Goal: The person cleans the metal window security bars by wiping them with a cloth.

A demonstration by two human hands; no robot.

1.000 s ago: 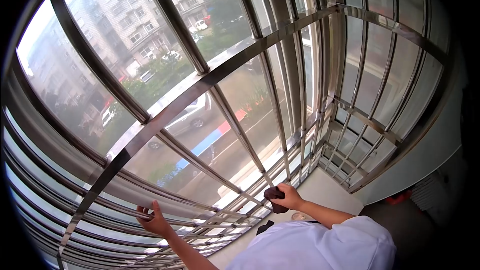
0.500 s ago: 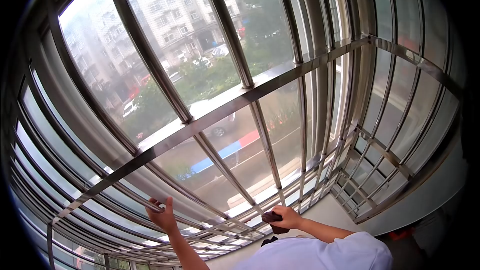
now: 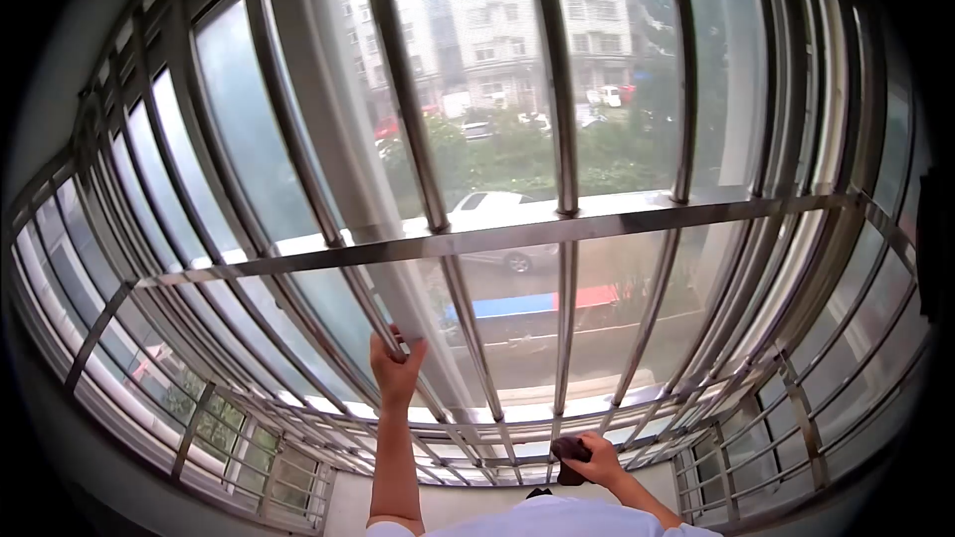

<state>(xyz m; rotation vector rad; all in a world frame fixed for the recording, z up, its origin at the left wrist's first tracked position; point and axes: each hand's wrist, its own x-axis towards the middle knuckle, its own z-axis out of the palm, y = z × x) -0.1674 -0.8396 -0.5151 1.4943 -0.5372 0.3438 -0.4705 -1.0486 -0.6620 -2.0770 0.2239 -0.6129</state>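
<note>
My left hand (image 3: pixel 396 366) is closed around one upright metal bar (image 3: pixel 373 303) of the window grille, below the flat crossbar (image 3: pixel 497 240). To the right and lower down, my right hand (image 3: pixel 600 461) grips a dark brown cloth (image 3: pixel 571 457), which hangs a little below my fingers. The cloth is close to the lower bars of the grille; whether it touches them I cannot tell.
Metal bars surround me in front and on both sides, with window glass behind them. A pale ledge (image 3: pixel 348 502) lies low down at the grille's foot. Outside are a white car (image 3: pixel 497 251), greenery and a building (image 3: pixel 487 30).
The view has turned left and levelled, so the crossbar now runs nearly flat. My left hand stays at a bar, with its arm now more upright. The cloth remains in my right hand.
</note>
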